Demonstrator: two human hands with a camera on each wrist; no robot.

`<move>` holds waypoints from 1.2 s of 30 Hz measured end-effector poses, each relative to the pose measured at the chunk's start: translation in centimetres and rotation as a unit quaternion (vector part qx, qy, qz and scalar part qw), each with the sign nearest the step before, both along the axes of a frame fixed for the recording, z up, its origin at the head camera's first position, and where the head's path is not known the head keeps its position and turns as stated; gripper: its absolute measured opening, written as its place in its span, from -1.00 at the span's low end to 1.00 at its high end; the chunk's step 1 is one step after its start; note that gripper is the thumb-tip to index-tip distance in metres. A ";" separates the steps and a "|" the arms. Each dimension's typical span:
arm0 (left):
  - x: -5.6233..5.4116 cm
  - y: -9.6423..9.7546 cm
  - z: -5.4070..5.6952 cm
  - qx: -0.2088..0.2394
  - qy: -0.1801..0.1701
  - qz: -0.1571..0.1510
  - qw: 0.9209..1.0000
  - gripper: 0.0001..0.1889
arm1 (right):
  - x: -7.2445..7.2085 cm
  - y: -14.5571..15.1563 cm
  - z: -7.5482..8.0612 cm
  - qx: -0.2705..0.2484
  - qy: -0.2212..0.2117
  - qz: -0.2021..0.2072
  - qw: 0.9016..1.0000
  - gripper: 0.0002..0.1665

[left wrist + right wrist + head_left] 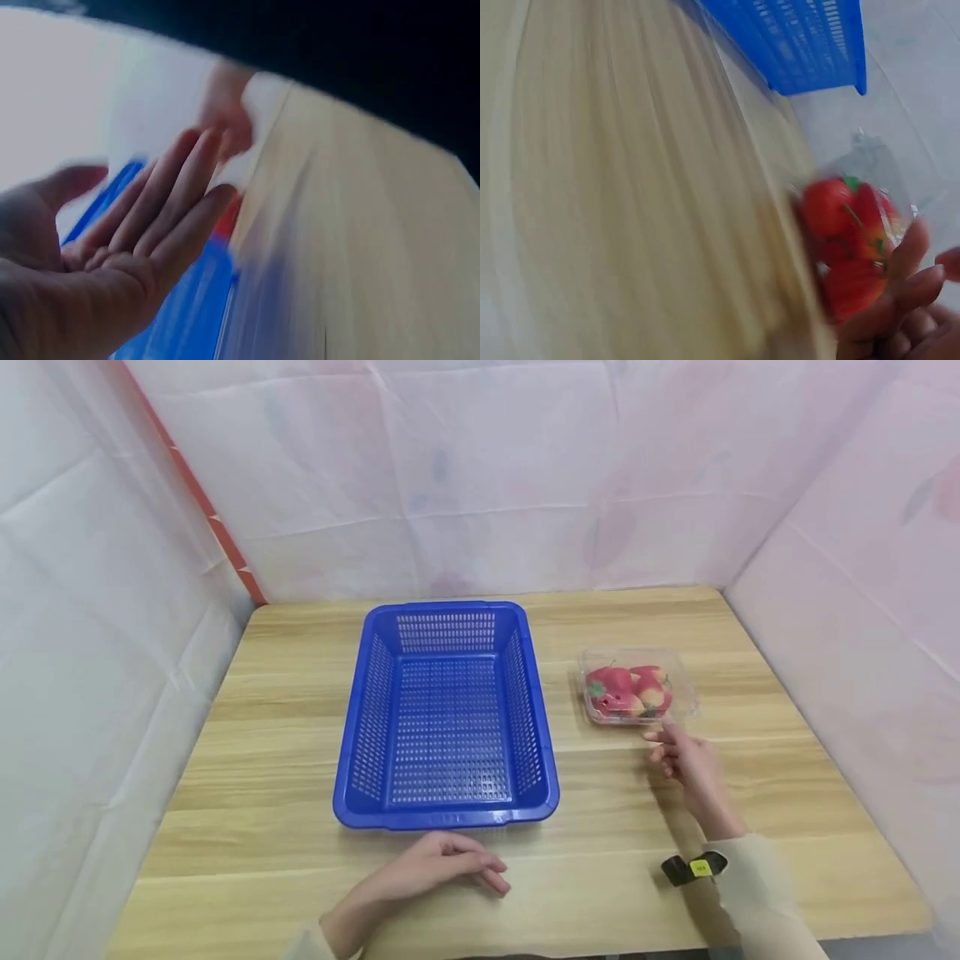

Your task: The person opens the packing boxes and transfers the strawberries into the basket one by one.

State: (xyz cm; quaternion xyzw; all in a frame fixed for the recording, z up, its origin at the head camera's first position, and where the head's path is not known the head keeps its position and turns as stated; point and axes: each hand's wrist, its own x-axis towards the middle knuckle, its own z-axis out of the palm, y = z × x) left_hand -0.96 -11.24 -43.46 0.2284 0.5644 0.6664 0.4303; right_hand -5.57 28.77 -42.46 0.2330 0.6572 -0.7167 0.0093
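A clear plastic box (679, 681) on the right of the table holds several red fruits (617, 680), some partly yellow, with green leaves or stems. My right hand (690, 766) is just in front of the box, its index finger stretched toward the box's near edge. Whether the fingertip touches the plastic I cannot tell. In the right wrist view, the fruits (853, 281) appear beside the fingers. My left hand (432, 870) holds nothing, with its fingers loosely extended near the front rim of a blue plastic basket (446, 819). In the left wrist view, its palm and fingers show unfolded.
The blue basket stands left of the fruit box, with perforated walls and a mesh floor. Beneath everything is a wood-grain table (247, 760). Pale floral cloth (510, 477) hangs behind the table and on both sides. A black wrist strap (678, 870) is on the right wrist.
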 end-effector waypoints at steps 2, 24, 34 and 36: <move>0.0 1.7 0.0 0.015 -0.007 -0.014 1.000 -0.65 | 0.1 0.0 0.5 0.095 0.030 0.004 0.995 -0.59; -0.5 19.2 -3.3 0.043 -0.091 0.209 0.973 -0.76 | -4.5 -5.0 0.4 0.610 0.354 0.117 0.699 -0.87; -2.4 24.1 -4.3 0.073 -0.061 0.406 0.909 -0.78 | -4.5 -4.3 0.2 0.621 0.326 0.129 0.701 -0.84; -3.2 24.7 -4.5 0.084 -0.052 0.434 0.896 -0.79 | -4.4 -4.2 0.1 0.617 0.331 0.124 0.703 -0.80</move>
